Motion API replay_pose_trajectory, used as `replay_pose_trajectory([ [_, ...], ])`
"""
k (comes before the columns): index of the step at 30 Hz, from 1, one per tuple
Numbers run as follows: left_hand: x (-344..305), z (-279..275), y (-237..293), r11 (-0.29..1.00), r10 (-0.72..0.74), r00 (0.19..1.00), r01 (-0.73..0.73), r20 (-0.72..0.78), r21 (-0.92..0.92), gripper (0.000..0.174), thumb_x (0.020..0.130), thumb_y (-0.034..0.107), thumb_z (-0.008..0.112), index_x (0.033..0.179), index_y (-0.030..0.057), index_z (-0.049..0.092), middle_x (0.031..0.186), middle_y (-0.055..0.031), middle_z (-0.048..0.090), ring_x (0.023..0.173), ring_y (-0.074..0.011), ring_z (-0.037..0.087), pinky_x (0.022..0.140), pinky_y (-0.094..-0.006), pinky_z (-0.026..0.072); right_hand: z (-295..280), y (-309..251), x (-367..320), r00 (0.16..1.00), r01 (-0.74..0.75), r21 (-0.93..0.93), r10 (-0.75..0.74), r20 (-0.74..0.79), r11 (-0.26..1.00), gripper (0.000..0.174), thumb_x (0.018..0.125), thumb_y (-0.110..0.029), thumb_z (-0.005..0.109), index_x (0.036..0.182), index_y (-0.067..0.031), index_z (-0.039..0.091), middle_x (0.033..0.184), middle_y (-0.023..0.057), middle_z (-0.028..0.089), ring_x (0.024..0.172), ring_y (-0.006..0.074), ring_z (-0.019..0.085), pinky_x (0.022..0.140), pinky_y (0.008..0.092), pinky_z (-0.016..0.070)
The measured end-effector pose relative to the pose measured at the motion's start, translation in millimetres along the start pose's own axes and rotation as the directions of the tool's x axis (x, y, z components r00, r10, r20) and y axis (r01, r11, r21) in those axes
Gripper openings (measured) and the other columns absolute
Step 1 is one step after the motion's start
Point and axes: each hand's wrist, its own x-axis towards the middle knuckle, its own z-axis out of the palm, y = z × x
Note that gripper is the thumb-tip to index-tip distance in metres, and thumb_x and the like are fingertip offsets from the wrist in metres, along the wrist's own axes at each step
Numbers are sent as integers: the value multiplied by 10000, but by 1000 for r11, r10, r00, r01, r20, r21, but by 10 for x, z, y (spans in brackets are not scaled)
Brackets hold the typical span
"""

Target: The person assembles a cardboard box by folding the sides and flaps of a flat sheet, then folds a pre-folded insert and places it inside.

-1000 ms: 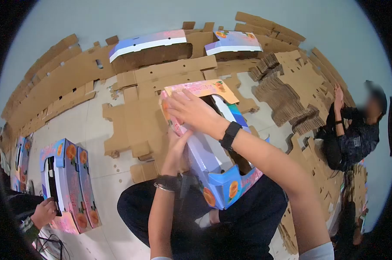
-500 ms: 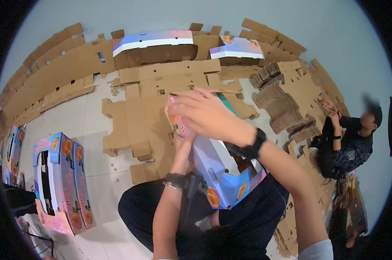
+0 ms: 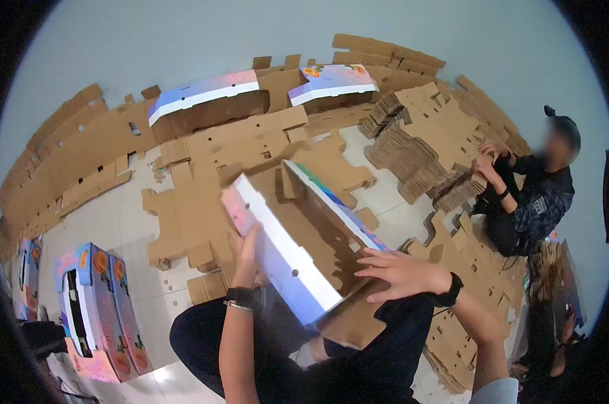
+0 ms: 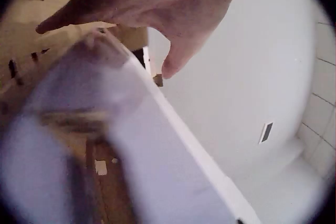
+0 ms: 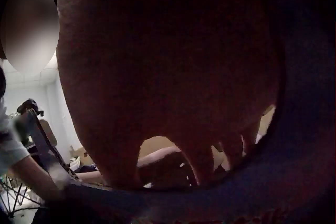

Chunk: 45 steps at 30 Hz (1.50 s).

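A printed cardboard carton, lilac and pink outside and plain brown inside, sits tilted over my lap in the head view. Its top gapes upward, and a brown end flap hangs out at the near end. My left hand lies along its left outer side. In the left wrist view, that hand's thumb and fingers are spread wide apart near a corner of the carton. My right hand rests at the near right rim, its fingers straight and spread over the edge. Dark shadow fills most of the right wrist view.
Flat brown cardboard covers the floor ahead. Two printed cartons lie along the wall, and stacked cardboard sheets are at the right. Finished-looking cartons stand at the left. A seated person is at the far right.
The carton has turned so its open brown inside faces up, and its near end flap now hangs outward. My right hand has moved from the far end to the near right rim.
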Motion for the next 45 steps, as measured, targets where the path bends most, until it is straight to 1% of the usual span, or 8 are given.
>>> replay_pose_trajectory([
  [3, -276, 140, 234, 887, 388, 921, -359, -46, 290, 902, 760, 340, 726, 1445, 36, 225, 1388, -296, 308, 1318, -391, 286, 1049, -467, 310, 199, -118, -38, 994, -4, -55, -2, -110, 998, 647, 853, -567, 503, 1291, -91, 508, 1367, 161, 438, 1347, 306, 314, 1088, 525, 205],
  [5, -417, 226, 269, 417, 645, 748, -517, 158, 747, 837, 755, 373, 728, 1411, 40, 328, 1400, -329, 274, 1338, -419, 245, 1067, -493, 265, 283, -216, -87, 990, -76, -172, 55, -127, 982, 628, 865, -555, 483, 1284, -87, 515, 1352, 160, 450, 1334, 299, 335, 1088, 545, 181],
  [11, -638, 368, 260, 71, 625, 662, -575, 413, 815, 706, 720, 329, 742, 1335, 125, 461, 1339, -333, 330, 1257, -485, 306, 1023, -563, 279, 254, -293, -259, 976, -140, -135, 114, -187, 981, 598, 884, -448, 499, 1336, -61, 443, 1374, 161, 427, 1323, 303, 351, 1089, 546, 186],
  [21, -1419, -338, 358, 748, 472, 880, -433, 55, 504, 560, 746, 7, 569, 1272, -1, 376, 1259, -223, 407, 1249, -342, 371, 1032, -378, 317, 313, -362, -392, 482, -620, 195, 564, -670, 760, 652, 815, -165, 599, 1385, -18, 317, 1439, 209, 304, 1349, 390, 254, 1077, 500, 242],
  [27, -1613, -330, 391, 700, 500, 866, -387, -25, 600, 512, 721, -69, 464, 1222, 30, 431, 1217, -121, 461, 1181, -236, 422, 999, -302, 318, 546, -816, -422, 804, -179, 219, 271, -530, 959, 271, 884, -150, 540, 1146, -94, 583, 1130, 78, 606, 1146, 232, 520, 1054, 454, 308],
  [31, -1731, -422, 516, 865, 338, 941, -307, -10, 397, 340, 679, -39, 467, 988, 34, 589, 909, -32, 515, 771, -127, 468, 695, -219, 385, 635, -612, -624, 756, -326, 246, 408, -513, 913, 208, 908, -190, 518, 1030, -83, 648, 1019, 78, 649, 1067, 220, 569, 1046, 438, 327],
  [37, -2578, -483, 951, 894, 403, 898, -345, -178, 284, 327, 628, -67, 484, 927, 13, 589, 948, -87, 572, 860, -171, 565, 806, -245, 440, 902, -443, -1007, 513, -301, 325, 439, -737, 897, 255, 891, -150, 494, 1100, -90, 626, 1179, 96, 583, 1162, 290, 500, 1018, 439, 358],
  [45, -3733, -271, 911, 864, 467, 828, -351, -311, 362, 416, 776, 102, 554, 1182, 13, 544, 1177, -128, 573, 1111, -250, 514, 974, -353, 406, 1277, -525, -1138, 511, -431, 410, 592, -623, 804, 481, 781, -139, 616, 1228, -16, 486, 1292, 188, 465, 1242, 342, 405, 1088, 494, 222],
])
